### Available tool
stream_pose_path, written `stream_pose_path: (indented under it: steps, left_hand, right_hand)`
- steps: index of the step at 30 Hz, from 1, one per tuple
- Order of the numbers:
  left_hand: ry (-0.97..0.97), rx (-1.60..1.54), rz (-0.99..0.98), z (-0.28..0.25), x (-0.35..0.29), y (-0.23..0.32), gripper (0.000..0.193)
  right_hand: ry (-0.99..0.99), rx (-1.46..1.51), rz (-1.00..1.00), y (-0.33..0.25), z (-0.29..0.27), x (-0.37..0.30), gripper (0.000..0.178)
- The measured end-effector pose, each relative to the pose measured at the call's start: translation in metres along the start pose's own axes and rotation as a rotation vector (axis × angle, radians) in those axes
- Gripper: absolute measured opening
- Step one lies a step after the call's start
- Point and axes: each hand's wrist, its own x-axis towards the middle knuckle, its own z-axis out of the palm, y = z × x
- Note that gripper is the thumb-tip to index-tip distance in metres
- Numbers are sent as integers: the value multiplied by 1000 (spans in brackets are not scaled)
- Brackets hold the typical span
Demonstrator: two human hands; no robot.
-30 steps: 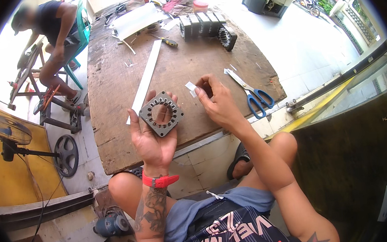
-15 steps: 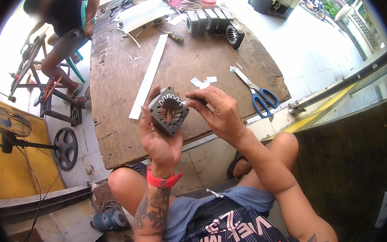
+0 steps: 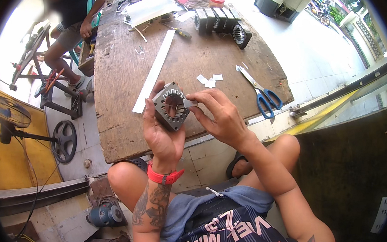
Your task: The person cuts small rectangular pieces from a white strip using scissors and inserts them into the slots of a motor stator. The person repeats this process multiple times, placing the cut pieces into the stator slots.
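Grey metal core (image 3: 181, 110) rests tilted in the left hand (image 3: 164, 136), fingers curled around it, presumably offering its slots to the right hand (image 3: 224, 117), fingertips clamped on a pale slip (image 3: 189, 103) alongside.

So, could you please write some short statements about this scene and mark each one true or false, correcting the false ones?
1. The left hand holds the square metal block. True.
2. The scissors have yellow handles. False: they are blue.
3. The right hand pinches a small pale slip beside the block. True.
4. The long white strip lies to the right of the scissors. False: it lies to their left.
5. Small white pieces lie on the wooden table. True.
6. The red wristband is on the right wrist. False: it is on the left.
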Motion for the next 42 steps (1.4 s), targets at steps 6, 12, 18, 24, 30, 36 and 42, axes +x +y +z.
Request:
stream_pose_path:
  steps: [6, 12, 18, 24, 30, 36, 42]
  left_hand:
    - [-35, 43, -5, -1, -3, -5, 62]
    - [-39, 101, 31, -2, -3, -4, 61]
    - [-54, 167, 32, -2, -3, -5, 60]
    - [-50, 153, 30, 1, -5, -8, 62]
    - [-29, 92, 38, 0, -3, -3, 63]
    - [4, 9, 32, 2, -3, -2, 62]
    - [84, -233, -140, -4, 4, 17, 66]
  right_hand:
    - [30, -100, -46, 5, -2, 2, 31]
    - [-77, -151, -104, -1, -1, 0, 28]
    - [-166, -163, -110, 5, -13, 1, 35]
    - [-85, 103, 105, 5, -8, 1, 27]
    - [-1, 171, 117, 7, 4, -6, 30]
    - [96, 180, 117, -3, 21, -12, 20]
    - [51, -381, 327, 58, -16, 3, 24]
